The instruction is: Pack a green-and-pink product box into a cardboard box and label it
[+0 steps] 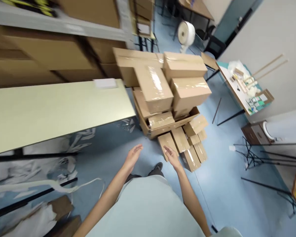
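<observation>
My left hand [134,154] hangs in front of my body with its fingers stretched out, palm turned inward and nothing in it. My right hand [171,154] mirrors it, fingers extended and holding nothing. From this view it overlaps a small cardboard box [165,141] on the floor; whether they touch I cannot tell. Ahead stands a large open carton [162,129] heaped with taped cardboard boxes, among them a long one [154,84] and another [189,92] to its right. Several smaller boxes [191,158] are piled on the floor beside the carton.
A pale table [51,112] with a small white box [105,83] reaches in from the left, below shelving [71,28] of cartons. White scraps [51,168] lie under it. A cluttered table [233,87], a white roll [186,33] and metal table legs [256,158] are to the right.
</observation>
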Available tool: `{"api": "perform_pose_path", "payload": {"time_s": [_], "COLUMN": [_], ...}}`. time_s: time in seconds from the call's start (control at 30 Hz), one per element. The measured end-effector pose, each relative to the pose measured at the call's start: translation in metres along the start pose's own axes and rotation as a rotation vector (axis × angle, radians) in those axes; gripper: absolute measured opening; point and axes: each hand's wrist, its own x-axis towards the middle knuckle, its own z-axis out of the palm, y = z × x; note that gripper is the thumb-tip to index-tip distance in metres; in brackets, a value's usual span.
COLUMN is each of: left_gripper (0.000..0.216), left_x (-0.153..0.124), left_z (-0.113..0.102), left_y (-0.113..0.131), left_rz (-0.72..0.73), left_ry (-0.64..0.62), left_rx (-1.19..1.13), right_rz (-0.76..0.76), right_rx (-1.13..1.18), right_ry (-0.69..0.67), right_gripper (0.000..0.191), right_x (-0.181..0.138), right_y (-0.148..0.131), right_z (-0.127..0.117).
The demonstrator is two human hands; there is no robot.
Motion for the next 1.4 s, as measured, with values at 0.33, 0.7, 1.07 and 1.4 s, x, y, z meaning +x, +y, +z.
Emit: {"api": "perform_pose_path", "payload": {"time_s": [0.33, 0.7, 1.07, 1.4], "left_gripper": [0.063, 0.056, 0.049, 0.049], "left_x": [-0.138, -0.295, -0.407, -0.423], "left_z": [-0.258, -0.421, -0.449, -0.381], "left_y": [0.028, -0.074, -0.11, -0.13], "left_rz": [0.393, 0.511, 0.39, 0.171], "left_ry": [0.458, 1.288, 1.936, 2.381], "left_rx": [-0.419, -1.108, -1.251, -1.417], "right_rz": [-0.241, -0.27, -0.058, 0.062], "right_rx": [-0.175, -0.476, -0.666, -1.065], "right_ry": [-0.634, -1.445, -2.227, -2.72], "right_gripper": [0.076, 0.057, 0.059, 0.053], "right_x": [-0.05, -0.152, -0.321, -0.423], "right_y": [-0.13, -0.186, -0.128, -0.042], "right_z": [0.269, 0.553, 0.756, 0.773]}}
